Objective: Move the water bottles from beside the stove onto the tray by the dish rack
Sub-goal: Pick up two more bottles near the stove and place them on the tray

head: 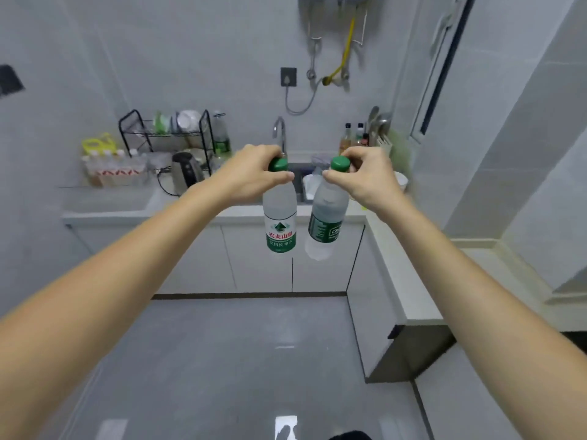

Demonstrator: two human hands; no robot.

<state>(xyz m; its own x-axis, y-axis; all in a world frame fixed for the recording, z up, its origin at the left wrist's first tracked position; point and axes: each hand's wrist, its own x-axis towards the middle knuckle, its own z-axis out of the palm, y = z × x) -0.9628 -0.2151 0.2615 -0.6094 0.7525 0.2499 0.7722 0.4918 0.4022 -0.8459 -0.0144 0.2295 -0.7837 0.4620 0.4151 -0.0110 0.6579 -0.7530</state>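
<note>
My left hand [251, 176] grips a clear water bottle [280, 223] by its green cap; the bottle hangs upright with a green and red label. My right hand [362, 176] holds a second green-capped water bottle [325, 223] by the neck, tilted with its base swung left. Both bottles hang in the air in front of the counter, close together but apart. The black wire dish rack [165, 131] stands on the counter at the back left. A tray is not clearly visible from here.
An electric kettle [185, 169] and a pack of small bottles [111, 168] sit by the rack. A tall green bottle [221, 134] stands at the rack's right. The sink [301, 185] and tap [279, 128] lie straight ahead, sauce bottles [352, 138] beyond. A counter edge [400, 281] runs along the right.
</note>
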